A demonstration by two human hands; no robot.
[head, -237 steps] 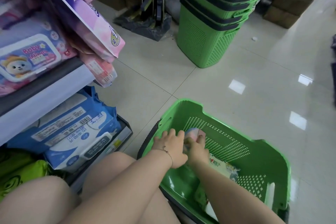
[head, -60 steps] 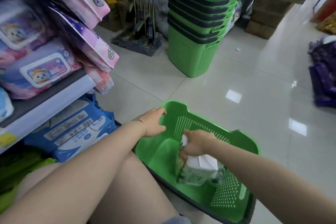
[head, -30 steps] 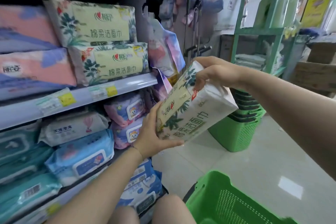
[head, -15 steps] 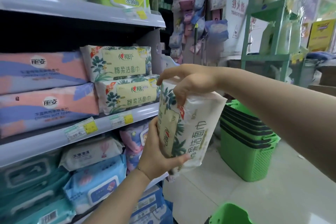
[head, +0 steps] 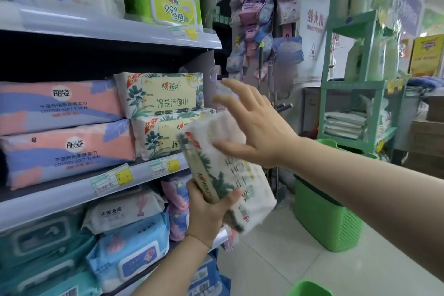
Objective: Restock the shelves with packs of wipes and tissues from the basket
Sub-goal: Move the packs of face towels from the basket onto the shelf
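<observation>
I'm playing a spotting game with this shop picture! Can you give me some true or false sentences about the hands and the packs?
The left hand holds the leafy pack from underneath. True.
The right hand is curled tight round that pack. False: its fingers are spread open.
Three matching leafy packs are stacked on the middle shelf. False: only two shelf packs are stacked there.
On the top shelf sit bright green packs. True.

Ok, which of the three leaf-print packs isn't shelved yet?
The tilted pack gripped by the left hand; the other two lie stacked on the shelf.
</observation>
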